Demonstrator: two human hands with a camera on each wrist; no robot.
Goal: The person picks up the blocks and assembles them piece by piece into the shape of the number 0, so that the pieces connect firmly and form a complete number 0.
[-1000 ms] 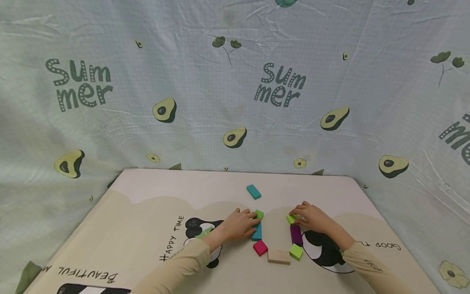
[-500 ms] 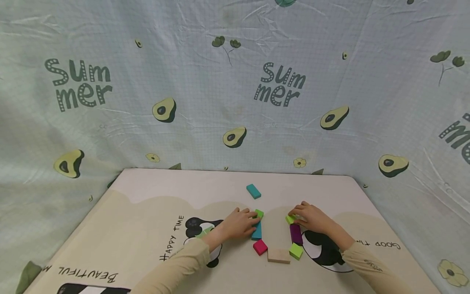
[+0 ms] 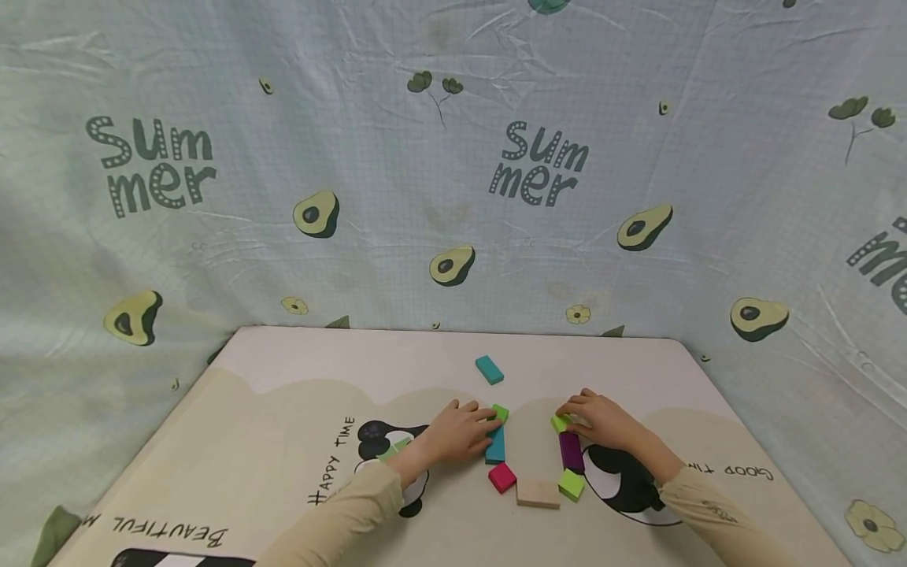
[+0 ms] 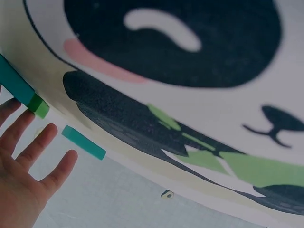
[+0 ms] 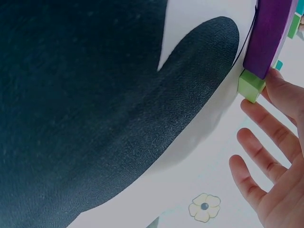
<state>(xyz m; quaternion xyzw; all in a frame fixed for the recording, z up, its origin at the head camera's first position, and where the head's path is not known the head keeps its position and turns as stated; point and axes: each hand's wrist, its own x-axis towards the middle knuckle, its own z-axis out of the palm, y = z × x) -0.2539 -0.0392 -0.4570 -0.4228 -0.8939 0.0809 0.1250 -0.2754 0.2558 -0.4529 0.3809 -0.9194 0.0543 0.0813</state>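
In the head view my left hand (image 3: 464, 431) touches a green block (image 3: 501, 413) and the blue block (image 3: 496, 446) in line with it. The left wrist view has its fingers spread and fairly straight, fingertips against these blocks; the thumb is mostly out of frame. My right hand (image 3: 605, 421) pinches a lime green block (image 3: 560, 424) between thumb and index finger, the other fingers extended. That block meets the end of a purple block (image 3: 571, 453). Nearer me are a red block (image 3: 502, 478), a plain wooden block (image 3: 538, 494) and another lime block (image 3: 571, 485).
A separate teal block (image 3: 490, 369) lies farther back on the table (image 3: 283, 441), which has printed panda pictures and lettering. A hanging sheet (image 3: 383, 157) with avocado prints stands behind the table and along its sides.
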